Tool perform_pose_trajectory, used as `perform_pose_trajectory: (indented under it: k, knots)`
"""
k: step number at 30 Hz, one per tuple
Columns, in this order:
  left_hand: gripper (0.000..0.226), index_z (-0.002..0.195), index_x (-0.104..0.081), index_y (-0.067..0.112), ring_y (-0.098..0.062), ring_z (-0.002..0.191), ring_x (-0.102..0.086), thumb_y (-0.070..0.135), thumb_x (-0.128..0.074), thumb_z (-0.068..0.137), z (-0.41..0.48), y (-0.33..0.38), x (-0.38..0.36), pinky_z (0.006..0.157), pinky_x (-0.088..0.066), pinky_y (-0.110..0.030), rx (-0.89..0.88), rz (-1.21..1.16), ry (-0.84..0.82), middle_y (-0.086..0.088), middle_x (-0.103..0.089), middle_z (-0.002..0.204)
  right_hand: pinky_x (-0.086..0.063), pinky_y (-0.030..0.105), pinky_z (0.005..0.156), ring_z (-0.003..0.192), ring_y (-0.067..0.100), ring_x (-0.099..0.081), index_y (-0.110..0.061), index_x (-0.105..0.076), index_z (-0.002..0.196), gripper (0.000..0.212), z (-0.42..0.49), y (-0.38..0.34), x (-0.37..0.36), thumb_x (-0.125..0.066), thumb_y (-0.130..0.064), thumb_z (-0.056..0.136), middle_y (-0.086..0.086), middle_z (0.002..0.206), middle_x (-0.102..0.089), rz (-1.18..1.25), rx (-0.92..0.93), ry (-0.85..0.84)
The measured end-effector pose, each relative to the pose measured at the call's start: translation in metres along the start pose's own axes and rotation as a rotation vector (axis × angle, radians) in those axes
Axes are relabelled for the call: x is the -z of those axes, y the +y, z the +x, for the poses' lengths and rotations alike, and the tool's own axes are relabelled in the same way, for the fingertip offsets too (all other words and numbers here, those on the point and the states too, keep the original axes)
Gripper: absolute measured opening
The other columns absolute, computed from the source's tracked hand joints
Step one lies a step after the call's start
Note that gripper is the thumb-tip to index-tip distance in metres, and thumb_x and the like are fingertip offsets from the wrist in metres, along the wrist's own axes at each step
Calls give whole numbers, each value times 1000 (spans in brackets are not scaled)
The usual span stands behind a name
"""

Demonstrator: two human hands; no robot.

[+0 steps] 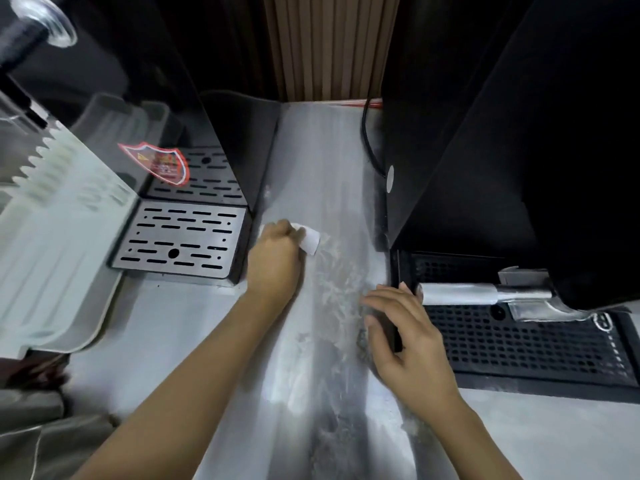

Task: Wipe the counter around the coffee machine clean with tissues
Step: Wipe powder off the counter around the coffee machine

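White tissue (310, 240), folded small, sticks out from under the curled fingers of the left hand (277, 258), which grips it and presses it onto the steel surface (325, 161) in the gap between the two machines. That forearm stretches forward, wrist near the silver slotted drip tray (180, 240). The right hand (405, 336) holds nothing; its fingers are loosely spread, palm down, lying over the left edge of the black perforated tray (526, 344) under the dark coffee machine (512, 140). Pale smears streak the surface between the hands.
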State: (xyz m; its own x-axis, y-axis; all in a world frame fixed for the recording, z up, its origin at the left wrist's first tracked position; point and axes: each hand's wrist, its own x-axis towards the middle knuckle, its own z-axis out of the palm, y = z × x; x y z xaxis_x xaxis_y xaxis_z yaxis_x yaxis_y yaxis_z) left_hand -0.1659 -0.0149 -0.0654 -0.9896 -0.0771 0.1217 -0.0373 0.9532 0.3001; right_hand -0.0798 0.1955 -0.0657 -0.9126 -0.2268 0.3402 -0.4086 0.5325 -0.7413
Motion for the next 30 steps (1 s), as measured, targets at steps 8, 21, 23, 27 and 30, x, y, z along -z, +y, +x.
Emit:
perform_pose_trajectory:
  k: [8, 21, 23, 27, 30]
  knots:
    - [31, 111, -71, 17, -20, 95, -55, 4, -59, 86, 11, -2, 12, 72, -34, -20, 105, -186, 79, -3, -57, 101, -46, 9, 75, 82, -2, -59, -15, -69, 99, 15, -1, -2, 4, -58, -22, 93, -20, 88, -60, 81, -57, 65]
    - [37, 106, -70, 1, -29, 85, -59, 13, -39, 89, -41, 13, -12, 77, -49, -33, -40, -331, 94, -11, -54, 92, -51, 14, 71, 78, 3, -64, -9, -71, 96, 13, -2, -2, 4, -61, -17, 93, -4, 88, -69, 133, -50, 120]
    - [38, 110, -71, 5, -18, 84, -59, 10, -41, 87, -64, 17, -4, 79, -47, -22, -16, -405, 43, -4, -57, 93, -52, 16, 80, 91, 2, -65, -11, -69, 106, 23, -3, -1, 5, -50, -7, 93, -4, 101, -68, 106, 1, 68]
    - [27, 103, -72, 7, -15, 76, -53, -3, -55, 85, -17, 8, 8, 74, -35, -13, 151, -403, 228, -8, -60, 90, -53, 21, 84, 100, 8, -64, -8, -74, 96, 39, -3, 4, 7, -49, 19, 83, -1, 118, -65, 149, -30, 19]
    - [31, 103, -72, 9, -27, 87, -58, 0, -46, 88, 45, -1, -3, 76, -34, -17, 256, -364, 220, -16, -58, 101, -53, 30, 63, 76, 11, -66, -10, -76, 90, 25, -2, 3, 6, -66, 13, 84, -1, 90, -69, 186, -49, 38]
